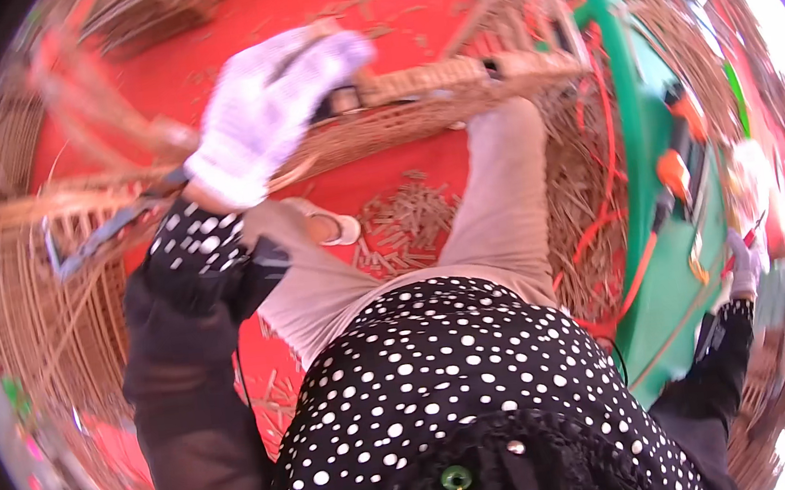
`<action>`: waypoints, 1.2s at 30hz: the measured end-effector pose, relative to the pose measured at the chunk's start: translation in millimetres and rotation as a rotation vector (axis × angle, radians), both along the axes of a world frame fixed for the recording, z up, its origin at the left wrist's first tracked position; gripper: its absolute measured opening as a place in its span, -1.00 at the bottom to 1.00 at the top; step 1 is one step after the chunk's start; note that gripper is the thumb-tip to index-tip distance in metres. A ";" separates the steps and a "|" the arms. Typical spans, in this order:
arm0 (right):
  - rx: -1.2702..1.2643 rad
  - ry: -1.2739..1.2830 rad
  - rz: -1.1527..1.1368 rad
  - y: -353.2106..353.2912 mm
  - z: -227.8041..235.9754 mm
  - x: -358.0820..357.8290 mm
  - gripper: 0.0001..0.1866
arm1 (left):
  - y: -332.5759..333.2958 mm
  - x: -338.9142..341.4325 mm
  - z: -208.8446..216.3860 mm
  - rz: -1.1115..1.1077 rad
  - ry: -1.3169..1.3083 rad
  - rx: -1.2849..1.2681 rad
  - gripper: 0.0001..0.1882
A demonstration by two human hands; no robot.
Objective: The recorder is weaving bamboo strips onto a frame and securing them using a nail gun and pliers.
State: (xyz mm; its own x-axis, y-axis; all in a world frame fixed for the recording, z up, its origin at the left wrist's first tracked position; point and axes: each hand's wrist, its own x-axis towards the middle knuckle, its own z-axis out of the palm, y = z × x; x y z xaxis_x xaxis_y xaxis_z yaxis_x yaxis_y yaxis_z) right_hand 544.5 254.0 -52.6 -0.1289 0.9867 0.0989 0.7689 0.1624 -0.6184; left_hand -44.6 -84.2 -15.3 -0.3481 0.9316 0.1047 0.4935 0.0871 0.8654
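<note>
My left hand point(271, 114), in a white knit glove, is closed over a long woven wicker piece point(432, 81) that lies across in front of my knees. The wicker has a wrapped upper edge and a dark gap near my fingers. A grey-blue metal tool point(106, 237) with a bent end lies beside my left wrist. Far to the right, my gloved right hand point(748, 264) is closed at the edge of a green bench point(650, 254). A thin red part shows at its fingers, but blur hides what it holds.
On the green bench lies an orange-and-black power tool point(681, 144) with an orange hose point(643, 274). Cut stick pieces point(409, 219) litter the red floor between my legs. Stacked wicker panels point(41, 304) stand at the left, and a bundle of brown sticks point(579, 224) lies by the bench.
</note>
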 end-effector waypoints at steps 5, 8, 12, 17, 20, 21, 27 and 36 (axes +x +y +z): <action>0.344 -0.445 0.661 -62.6 41.0 -248.8 -0.16 | -1.7 4.2 -7.6 0.142 -0.550 -0.035 -0.79; 0.520 -0.444 1.169 -119.5 59.8 -357.8 -0.18 | -4.6 -1.6 -22.7 0.152 -0.425 0.122 -0.80; 0.514 -0.553 1.352 -142.0 56.6 -419.3 -0.11 | -7.4 -2.6 -21.5 0.174 -0.383 0.157 -0.79; 0.557 -0.671 1.375 -153.5 62.1 -437.3 -0.14 | -5.0 1.0 -18.2 0.149 -0.455 0.140 -0.75; 0.564 -0.682 1.435 -146.1 58.8 -444.0 -0.20 | -2.9 -2.3 -23.5 0.172 -0.379 0.119 -0.74; 0.635 -0.661 1.485 -142.3 56.6 -445.4 -0.24 | -1.5 -2.9 -24.4 0.167 -0.385 0.118 -0.74; 0.746 -0.623 1.513 -142.1 57.0 -448.3 -0.34 | -3.6 -0.9 -17.6 0.175 -0.415 0.103 -0.76; 0.189 -0.037 0.587 -53.1 24.8 -314.0 -0.28 | -19.3 -27.0 -23.9 0.237 0.290 0.351 -0.70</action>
State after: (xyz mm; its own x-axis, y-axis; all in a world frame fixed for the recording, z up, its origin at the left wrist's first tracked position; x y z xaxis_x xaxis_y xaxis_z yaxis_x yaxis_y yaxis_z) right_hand 230.6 200.9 -27.8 -0.6516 0.7161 0.2502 0.5386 0.6691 -0.5121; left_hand -71.7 -103.4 -39.2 -0.4555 0.7220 0.5208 0.7196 -0.0458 0.6929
